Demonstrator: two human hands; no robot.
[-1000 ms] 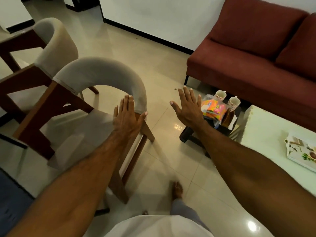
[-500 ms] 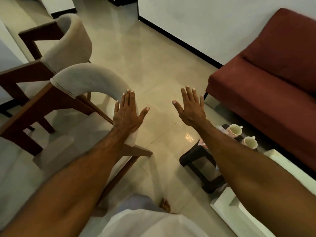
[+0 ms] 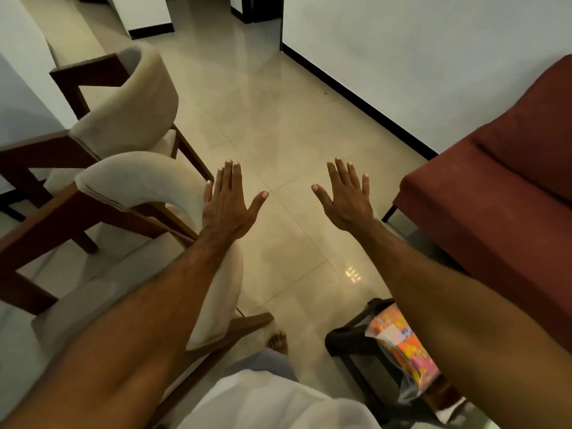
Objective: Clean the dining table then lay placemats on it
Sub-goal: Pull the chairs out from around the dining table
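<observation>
1. While both arms reach forward over the tiled floor [image 3: 278, 125], the left hand [image 3: 227, 202] and the right hand [image 3: 348, 196] show their backs to the camera, fingers straight and spread, holding nothing.
2. That empty, splayed pose looks like a display of the hands, not a grasp.
3. Left of the left arm stand two cushioned wooden chairs, the near chair [image 3: 136, 181] and the far chair [image 3: 130, 113]; whether the hand touches the near one I cannot tell.
4. A red sofa [image 3: 495, 196] fills the right side, and a colourful plastic packet [image 3: 402, 345] lies on a dark stool [image 3: 346, 339] under the right arm.
5. Neither dining tabletop nor placemats are in view, so cleaning seems not yet begun.
</observation>
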